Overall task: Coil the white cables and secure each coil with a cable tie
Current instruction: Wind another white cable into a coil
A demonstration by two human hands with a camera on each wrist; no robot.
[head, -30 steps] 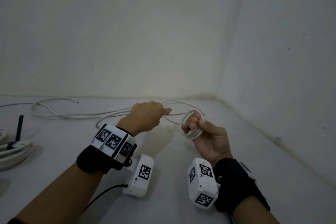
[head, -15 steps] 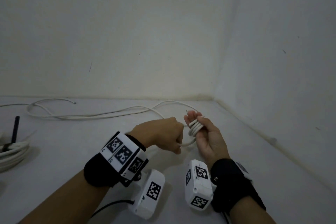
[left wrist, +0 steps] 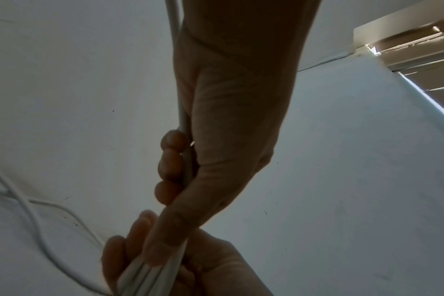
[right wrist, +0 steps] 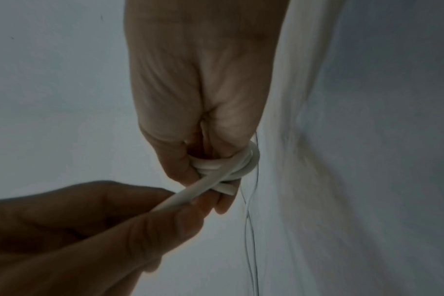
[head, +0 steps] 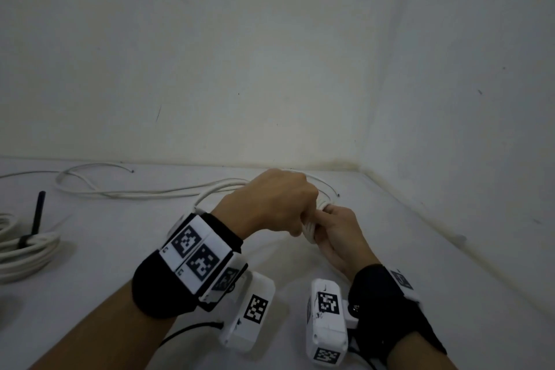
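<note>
The walls [head: 270, 69] are white and meet in a corner at the back right. Below them is the white tabletop [head: 420, 279].

A long white cable [head: 144, 194] lies on the tabletop near the back wall. It runs from the far left in loose bends to the two hands. One bare end of it [head: 132, 170] lies by the wall on the left.

At the left edge lies a finished coil [head: 27, 252] of white cable. A black cable tie [head: 37, 219] goes round it, and the tie's tail sticks up.

The left hand [head: 270, 204] is closed in a fist with its back up. Its fingers [left wrist: 170, 166] curl round the cable and press it into the palm. The thumb pushes the cable down onto the small coil in the other hand.

The right hand [head: 336, 234] is just beside the left hand and touches it. It is closed too. Its fingers and thumb grip a small coil [right wrist: 223, 170] of the same cable, a few tight loops stacked together. The loops wrap round its fingertips. From this coil the cable [right wrist: 190, 196] goes straight to the left hand [right wrist: 101, 230].

Both hands are held above the tabletop, near the back right corner.

Each wrist has a black band [head: 168, 288] with black and white square patterns on it.
</note>
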